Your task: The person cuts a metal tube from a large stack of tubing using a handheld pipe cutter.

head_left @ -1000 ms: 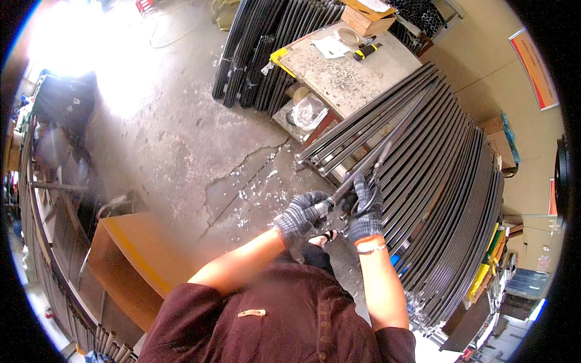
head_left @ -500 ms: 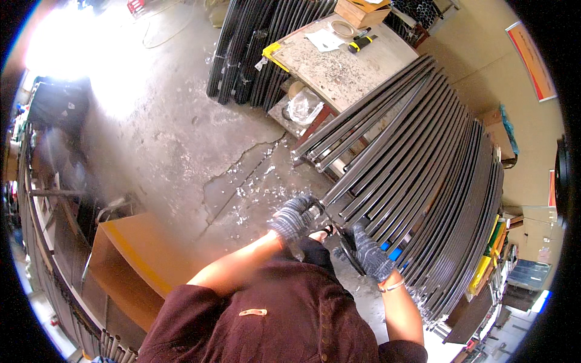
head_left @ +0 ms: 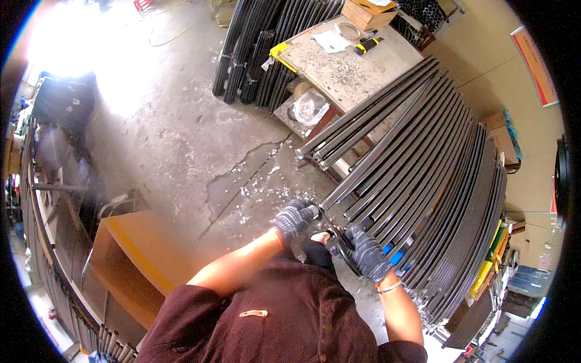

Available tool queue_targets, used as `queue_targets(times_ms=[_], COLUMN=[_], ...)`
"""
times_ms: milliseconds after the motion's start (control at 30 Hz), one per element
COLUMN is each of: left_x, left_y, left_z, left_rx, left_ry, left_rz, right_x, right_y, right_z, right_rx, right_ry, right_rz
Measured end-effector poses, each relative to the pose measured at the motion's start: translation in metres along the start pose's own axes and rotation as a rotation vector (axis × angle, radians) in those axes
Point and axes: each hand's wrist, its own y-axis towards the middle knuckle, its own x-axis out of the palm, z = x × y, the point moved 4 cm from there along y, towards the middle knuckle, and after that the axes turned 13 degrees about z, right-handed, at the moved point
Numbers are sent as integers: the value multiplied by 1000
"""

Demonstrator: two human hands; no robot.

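Note:
My left hand point(head_left: 294, 218), in a grey knitted glove, is closed at the near end of a black tube point(head_left: 348, 186), fingers curled about its tip. My right hand point(head_left: 368, 251), gloved alike, is wrapped around a dark two-handled tool point(head_left: 346, 249), like pliers or shears. Its narrow front end points up at the tube end by my left fingers; whether it touches the tube is too small to tell. More black tubes point(head_left: 417, 181) lie side by side in a slanting row to the right of both hands, their near ends toward me.
Beyond the tubes stands a worktable point(head_left: 327, 66) with a tape roll point(head_left: 349, 30), a black-and-yellow tool point(head_left: 368, 46) and a wooden box point(head_left: 368, 14). An open cardboard box point(head_left: 136, 248) is at left. White scraps point(head_left: 260, 190) litter the floor. Upright dark tube bundles point(head_left: 245, 54) stand behind.
My right hand has moved slightly left toward my left hand, its fingers drawn closer around the tool. My left hand stays at the tube end. The whole view has shifted a little.

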Motion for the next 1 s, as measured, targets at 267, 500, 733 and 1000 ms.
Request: queue_targets(times_ms=[267,500,733,1000], left_x=[-2,-2,-20,-53], left_y=[-12,-3,1,25], left_z=[12,-6,7,54], left_rx=[-88,-146,188,480], left_ry=[-62,50,441,740], left_rz=[61,-77,-625,93], right_x=[29,33,11,10], right_y=[-3,-12,-20,-58], right_z=[35,37,13,74], right_rx=[-92,-125,155,763], right_ry=[48,204,459,1196], right_rz=[9,56,-186,-23])
